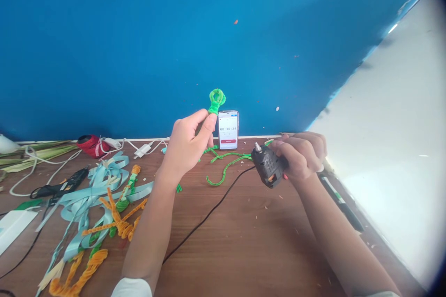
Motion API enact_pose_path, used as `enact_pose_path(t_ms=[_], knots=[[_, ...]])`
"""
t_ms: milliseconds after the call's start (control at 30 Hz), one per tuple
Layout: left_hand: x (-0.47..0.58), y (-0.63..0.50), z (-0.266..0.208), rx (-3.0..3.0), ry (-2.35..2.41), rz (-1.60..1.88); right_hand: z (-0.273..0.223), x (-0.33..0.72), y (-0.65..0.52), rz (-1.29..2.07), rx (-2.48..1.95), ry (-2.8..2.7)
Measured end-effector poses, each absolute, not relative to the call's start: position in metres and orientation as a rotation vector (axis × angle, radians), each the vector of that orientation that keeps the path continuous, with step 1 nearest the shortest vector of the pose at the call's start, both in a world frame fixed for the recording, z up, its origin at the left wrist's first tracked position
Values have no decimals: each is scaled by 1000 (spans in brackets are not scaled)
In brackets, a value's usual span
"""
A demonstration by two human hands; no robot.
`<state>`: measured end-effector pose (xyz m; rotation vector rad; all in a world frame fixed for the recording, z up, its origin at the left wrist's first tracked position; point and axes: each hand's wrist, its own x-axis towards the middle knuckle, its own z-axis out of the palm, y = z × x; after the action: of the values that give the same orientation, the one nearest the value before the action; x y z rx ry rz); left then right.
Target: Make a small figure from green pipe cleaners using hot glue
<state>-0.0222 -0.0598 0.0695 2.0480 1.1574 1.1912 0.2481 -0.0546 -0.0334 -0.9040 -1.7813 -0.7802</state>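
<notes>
My left hand [193, 141] is closed in a pinch on a green pipe-cleaner piece [216, 98], raised in front of the blue wall with its looped end up. The lower part of that piece is hidden by my fingers. My right hand [299, 155] is wrapped around a black hot glue gun [267, 164], its metal nozzle tilted up and to the left. The gun's handle is mostly hidden in the hand. Nozzle and green piece are well apart. Loose green pipe cleaners [223, 178] lie on the table between the hands.
A phone [228, 131] showing a timer leans against the wall. Light-blue ribbon [78, 204], orange pipe-cleaner shapes [121, 225], a second black tool [64, 185] and a red bundle [92, 145] crowd the left. The black cord [209, 213] crosses the table. A dark knife-like tool [343, 204] lies right.
</notes>
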Motion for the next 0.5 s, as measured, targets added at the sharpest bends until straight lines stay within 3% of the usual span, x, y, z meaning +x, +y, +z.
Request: enact_pose_path(t_ms=[100,500], knots=[[-22,-60,70,2053,1161,1187,-25,242,-56,-1051,-580,-1634],[-21,-58,69,2031,1176,1187,-19,234,-60,-1043,-684,-1702]])
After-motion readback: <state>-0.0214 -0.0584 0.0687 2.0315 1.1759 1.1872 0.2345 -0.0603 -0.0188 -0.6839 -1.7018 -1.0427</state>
